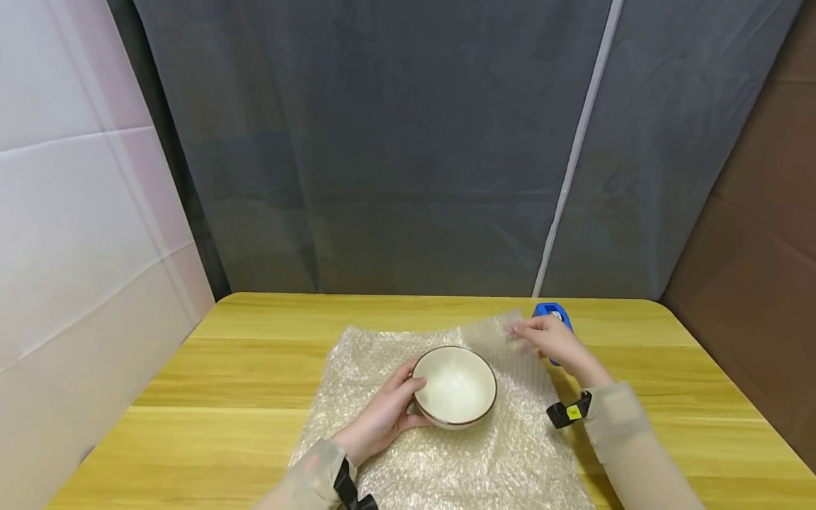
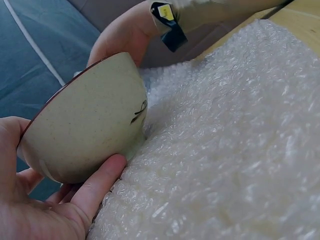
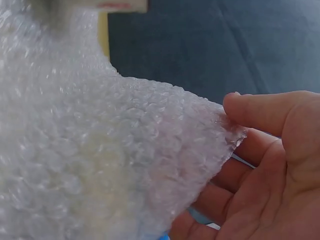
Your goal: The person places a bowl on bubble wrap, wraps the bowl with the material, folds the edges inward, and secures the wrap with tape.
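Observation:
A cream bowl with a dark brown rim sits tilted on a sheet of bubble wrap. My left hand grips it from the left, thumb over the rim and fingers on the outer wall. In the left wrist view a small dark mark shows on the side of the bowl. My right hand pinches the far right corner of the bubble wrap between thumb and fingers. That corner is lifted off the table.
A blue tape dispenser or similar blue object lies behind my right hand, partly hidden by it. The wooden table ends at a grey curtain. A white cloth wall stands left, a brown one right.

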A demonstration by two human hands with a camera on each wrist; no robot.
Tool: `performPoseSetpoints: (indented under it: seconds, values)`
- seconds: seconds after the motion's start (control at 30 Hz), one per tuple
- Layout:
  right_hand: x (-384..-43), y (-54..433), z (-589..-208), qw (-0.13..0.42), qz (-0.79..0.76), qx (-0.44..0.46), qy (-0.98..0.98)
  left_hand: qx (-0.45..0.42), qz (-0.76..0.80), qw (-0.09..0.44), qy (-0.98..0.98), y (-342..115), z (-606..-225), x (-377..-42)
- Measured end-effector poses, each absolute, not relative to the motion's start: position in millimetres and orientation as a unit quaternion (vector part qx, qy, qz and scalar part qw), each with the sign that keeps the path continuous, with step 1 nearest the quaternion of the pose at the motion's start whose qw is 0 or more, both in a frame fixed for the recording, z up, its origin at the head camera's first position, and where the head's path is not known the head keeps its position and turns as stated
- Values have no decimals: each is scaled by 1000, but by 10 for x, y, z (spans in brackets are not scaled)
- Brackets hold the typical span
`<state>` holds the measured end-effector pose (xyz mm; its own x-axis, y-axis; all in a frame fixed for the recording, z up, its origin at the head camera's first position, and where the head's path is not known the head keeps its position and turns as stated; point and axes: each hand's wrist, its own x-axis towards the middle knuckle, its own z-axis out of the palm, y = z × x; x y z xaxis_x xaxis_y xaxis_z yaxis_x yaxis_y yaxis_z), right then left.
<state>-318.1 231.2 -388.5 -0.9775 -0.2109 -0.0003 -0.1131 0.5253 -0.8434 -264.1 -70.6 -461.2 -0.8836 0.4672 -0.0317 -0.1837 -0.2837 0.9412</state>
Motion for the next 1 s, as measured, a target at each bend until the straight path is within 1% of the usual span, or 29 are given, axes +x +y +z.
performPoseSetpoints:
  seconds: [0.27, 0.47, 0.63, 0.8, 1.0]
  values:
    - [-3021, 2203, -3636, 27, -485, -136, 863, 134, 788, 206, 564, -707, -4580, -2646]
    - [-2909, 2093, -3520, 15, -484, -173, 858, 137, 787, 208, 565, -714, -4573, -2653]
    - [-2842, 2043, -3469, 3, -463, -194, 865, 137, 787, 208, 564, -713, -4577, -2653]
    - [-2772, 1989, -3454, 4, -439, -221, 871, 139, 786, 208, 566, -708, -4575, -2639]
    - [-2671, 1781, -3501, 7, -399, -261, 879, 133, 784, 208, 570, -726, -4567, -2620]
